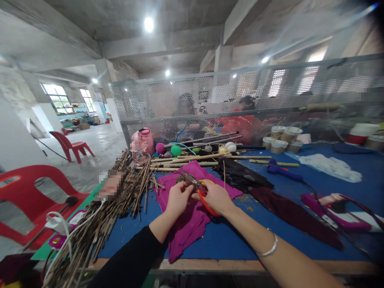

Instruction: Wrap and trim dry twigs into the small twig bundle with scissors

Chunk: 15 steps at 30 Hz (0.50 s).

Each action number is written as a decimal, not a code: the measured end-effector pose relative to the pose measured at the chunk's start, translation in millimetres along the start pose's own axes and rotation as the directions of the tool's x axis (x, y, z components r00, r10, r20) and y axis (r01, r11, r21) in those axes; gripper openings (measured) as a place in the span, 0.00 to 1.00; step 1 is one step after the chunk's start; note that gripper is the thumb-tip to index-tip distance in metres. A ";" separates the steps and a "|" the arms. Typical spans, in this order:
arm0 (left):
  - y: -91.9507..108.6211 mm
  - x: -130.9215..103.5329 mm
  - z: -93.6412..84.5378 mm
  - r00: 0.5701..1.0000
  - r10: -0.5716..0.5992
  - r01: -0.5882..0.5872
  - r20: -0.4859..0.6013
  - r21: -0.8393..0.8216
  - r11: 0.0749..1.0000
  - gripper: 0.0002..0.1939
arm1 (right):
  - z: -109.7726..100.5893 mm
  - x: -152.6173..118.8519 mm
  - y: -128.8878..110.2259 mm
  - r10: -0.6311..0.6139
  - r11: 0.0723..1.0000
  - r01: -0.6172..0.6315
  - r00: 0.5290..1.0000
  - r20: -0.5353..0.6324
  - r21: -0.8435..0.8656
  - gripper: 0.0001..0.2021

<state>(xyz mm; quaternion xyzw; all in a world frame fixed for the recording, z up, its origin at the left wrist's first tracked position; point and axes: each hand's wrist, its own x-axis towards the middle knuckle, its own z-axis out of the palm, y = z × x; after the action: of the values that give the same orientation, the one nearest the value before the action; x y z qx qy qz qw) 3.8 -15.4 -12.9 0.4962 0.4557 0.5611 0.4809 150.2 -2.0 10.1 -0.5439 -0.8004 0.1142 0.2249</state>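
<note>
My right hand (218, 197) is closed around scissors (207, 204) with red and yellow handles. Their dark blades point up and left, in front of my left hand (179, 199). The left hand's fingers are pinched together beside the blades, gripping something small that I cannot make out. Some brown, dried plant bits (181, 179) show just beyond its fingertips. Under both hands a magenta cloth (187, 240) lies spread on the blue table (135, 238).
A large pile of dry twigs (112, 218) covers the table's left side. Yarn balls (176, 151), bamboo sticks (195, 159) and a pink jug (140, 149) are behind the cloth. To the right lie dark fabric (292, 212) and a blue glue gun (283, 171). A perforated metal screen (135, 104) stands behind.
</note>
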 end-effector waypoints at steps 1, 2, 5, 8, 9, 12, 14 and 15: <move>0.3 -0.1 -0.1 1.000 -0.006 0.006 -0.008 0.018 1.000 0.14 | -0.3 0.0 -0.2 0.009 1.000 -0.009 1.000 -0.002 -0.011 0.19; 0.7 -0.1 -0.2 1.000 -0.011 0.011 -0.012 0.032 0.999 0.14 | -0.3 0.1 -0.1 0.015 1.000 -0.015 1.000 -0.004 -0.022 0.19; 2.8 -0.5 0.2 1.000 -0.021 0.021 -0.007 0.037 0.999 0.13 | 1.1 0.7 2.0 0.014 0.999 -0.014 1.000 -0.011 -0.036 0.19; 5.1 -1.0 0.9 0.999 -0.038 0.038 0.002 0.013 0.999 0.14 | 3.1 1.6 4.8 0.006 0.999 -0.007 1.000 -0.007 -0.032 0.18; 5.5 -1.2 1.1 0.999 -0.039 0.039 0.003 0.009 0.999 0.14 | 3.6 1.9 5.4 0.011 0.999 -0.011 1.000 0.003 -0.031 0.18; 6.0 -1.4 1.2 0.999 -0.036 0.036 0.011 0.000 0.999 0.14 | 4.0 2.7 6.3 0.023 0.999 -0.023 0.999 0.032 -0.028 0.18; 6.2 -1.5 1.0 0.999 -0.037 0.037 0.023 -0.011 0.999 0.14 | 3.4 3.1 6.2 0.019 1.000 -0.018 0.999 0.036 -0.024 0.18; 6.4 -1.5 0.8 0.999 -0.038 0.038 0.025 -0.017 0.999 0.14 | 3.0 3.3 6.0 0.016 1.000 -0.015 0.999 0.035 -0.023 0.19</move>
<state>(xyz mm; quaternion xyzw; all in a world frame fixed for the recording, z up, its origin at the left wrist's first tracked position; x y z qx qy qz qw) 4.1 -17.6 -6.8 0.4903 0.4541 0.5496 0.5014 152.7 3.5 5.7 -0.5504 -0.8013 0.1164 0.2036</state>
